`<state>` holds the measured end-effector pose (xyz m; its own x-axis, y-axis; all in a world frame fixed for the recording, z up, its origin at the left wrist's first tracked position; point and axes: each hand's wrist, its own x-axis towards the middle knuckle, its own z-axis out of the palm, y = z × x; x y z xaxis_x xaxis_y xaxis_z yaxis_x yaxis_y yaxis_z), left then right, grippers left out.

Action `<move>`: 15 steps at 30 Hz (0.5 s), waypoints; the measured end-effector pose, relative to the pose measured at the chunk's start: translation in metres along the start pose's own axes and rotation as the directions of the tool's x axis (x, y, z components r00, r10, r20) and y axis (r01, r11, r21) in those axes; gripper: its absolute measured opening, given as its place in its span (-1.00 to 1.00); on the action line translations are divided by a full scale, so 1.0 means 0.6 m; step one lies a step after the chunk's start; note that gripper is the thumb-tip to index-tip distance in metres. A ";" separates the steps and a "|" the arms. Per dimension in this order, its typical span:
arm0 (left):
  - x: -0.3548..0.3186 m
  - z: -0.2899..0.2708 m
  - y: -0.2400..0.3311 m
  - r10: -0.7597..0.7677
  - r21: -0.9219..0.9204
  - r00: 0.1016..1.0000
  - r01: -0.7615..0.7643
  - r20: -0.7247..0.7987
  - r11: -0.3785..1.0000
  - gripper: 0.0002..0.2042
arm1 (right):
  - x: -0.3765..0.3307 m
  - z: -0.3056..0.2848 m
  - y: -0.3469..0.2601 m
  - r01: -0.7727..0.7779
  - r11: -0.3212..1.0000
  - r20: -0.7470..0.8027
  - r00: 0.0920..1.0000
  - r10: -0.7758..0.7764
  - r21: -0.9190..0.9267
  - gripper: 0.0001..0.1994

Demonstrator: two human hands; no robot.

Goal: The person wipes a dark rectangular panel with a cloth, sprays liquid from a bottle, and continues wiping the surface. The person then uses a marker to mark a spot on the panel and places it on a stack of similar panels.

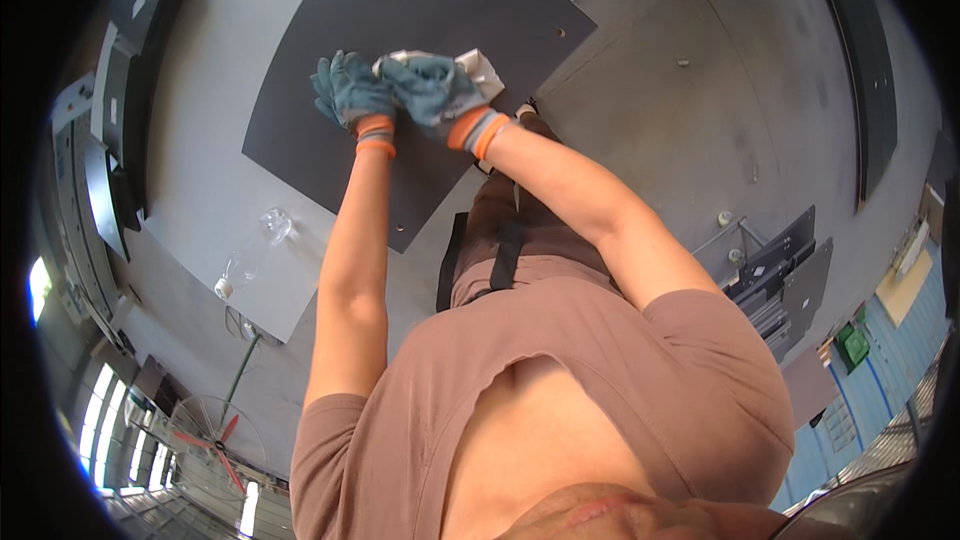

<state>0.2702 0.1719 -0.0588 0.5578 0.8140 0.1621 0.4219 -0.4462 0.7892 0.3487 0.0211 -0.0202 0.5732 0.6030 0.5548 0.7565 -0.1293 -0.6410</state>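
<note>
Both my hands wear blue-grey gloves with orange cuffs and reach over a large dark grey panel [420, 10] that lies flat on a light grey table [215, 170]. My right hand [432, 90] is closed over a white folded cloth or pad [482, 70] and presses it onto the panel near its right edge. My left hand [347, 90] lies flat on the panel just left of the right hand, fingers apart and pointing away from me. It touches the right glove. Part of the white thing is hidden under the right glove.
A clear plastic bottle [250, 255] lies on the table near its front corner. Dark panels [130, 90] are stacked at the left. Metal brackets and parts [780, 270] sit on the concrete floor at the right, another long dark panel [868, 70] beyond. A standing fan [215, 430] is low left.
</note>
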 end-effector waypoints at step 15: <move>-0.409 -0.261 -0.017 -0.872 -0.385 0.458 0.846 0.174 0.368 -0.64 | -0.014 0.054 -0.093 0.359 0.838 0.511 0.852 -0.115 -0.411 -0.58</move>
<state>0.0172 0.0349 -0.0139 0.0116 0.6973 -0.7167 0.3522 0.6679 0.6556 0.2916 0.0490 -0.0065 0.2408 0.9307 0.2754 0.9692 -0.2155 -0.1193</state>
